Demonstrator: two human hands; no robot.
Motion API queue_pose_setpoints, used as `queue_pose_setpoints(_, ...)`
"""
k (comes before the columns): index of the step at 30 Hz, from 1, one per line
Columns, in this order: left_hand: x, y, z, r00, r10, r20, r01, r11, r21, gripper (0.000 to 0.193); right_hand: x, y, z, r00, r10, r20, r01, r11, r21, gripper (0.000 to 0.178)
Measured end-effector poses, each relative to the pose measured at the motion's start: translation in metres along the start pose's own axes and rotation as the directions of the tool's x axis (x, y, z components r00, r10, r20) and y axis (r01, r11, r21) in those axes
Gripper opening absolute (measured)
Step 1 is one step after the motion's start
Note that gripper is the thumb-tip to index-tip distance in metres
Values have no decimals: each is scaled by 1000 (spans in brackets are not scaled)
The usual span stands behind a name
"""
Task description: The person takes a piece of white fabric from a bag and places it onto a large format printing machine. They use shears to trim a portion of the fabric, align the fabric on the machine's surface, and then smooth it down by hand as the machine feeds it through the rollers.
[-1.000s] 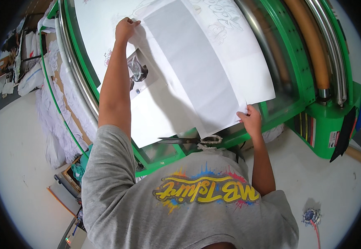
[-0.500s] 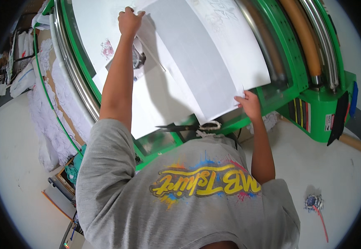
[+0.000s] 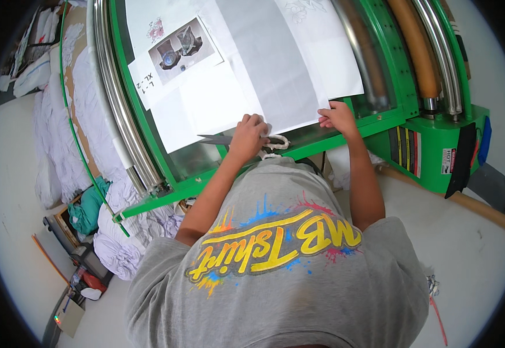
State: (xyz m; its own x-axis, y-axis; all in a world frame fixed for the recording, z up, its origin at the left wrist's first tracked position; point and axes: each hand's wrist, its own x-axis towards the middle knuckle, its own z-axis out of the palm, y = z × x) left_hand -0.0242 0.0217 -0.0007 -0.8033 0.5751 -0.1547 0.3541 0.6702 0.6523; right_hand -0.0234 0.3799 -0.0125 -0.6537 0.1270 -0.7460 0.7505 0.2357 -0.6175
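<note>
A long white paper sheet with a wide grey band (image 3: 276, 64) lies over other white papers on a green-framed machine. My right hand (image 3: 339, 118) pinches the near right corner of that sheet. My left hand (image 3: 249, 138) is at its near left corner, with the fingers closed on the edge. Beneath my left hand lie scissors (image 3: 216, 140), dark blades to the left and white-wrapped handles to the right; their middle is hidden. Left of the banded sheet, a white paper with a printed photo (image 3: 186, 49) of dark objects lies flat.
Metal rollers (image 3: 110, 87) run along the machine's left side, and a brown roller (image 3: 418, 49) stands at the right. A green housing (image 3: 429, 145) sits at the near right corner. Crumpled white cloth (image 3: 125, 232) is heaped on the left, and a cardboard tube (image 3: 484, 211) lies right.
My left hand has come back from the far part of the papers to the near edge, above the scissors. The printed photo is now uncovered. My right hand stays at the sheet's corner.
</note>
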Motion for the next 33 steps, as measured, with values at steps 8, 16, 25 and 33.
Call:
queue_pose_setpoints(8,5,-11,-3,998,-49,37,54,985,-165,21,5,14,3,994,-111,-6,111,994,5,24)
queue_pose_setpoints(16,-3,1,-12,997,-53,57,67,958,-278,21,5,26,0,974,-226,-9,226,974,-34,25)
queue_pose_setpoints(25,-13,2,-7,992,-116,41,120,987,-105,45,-15,13,14,939,-314,-138,257,912,-321,27)
queue_pose_setpoints(33,-79,-33,-21,986,-160,-45,166,964,208,48,-6,34,24,883,-393,-258,353,917,-187,38)
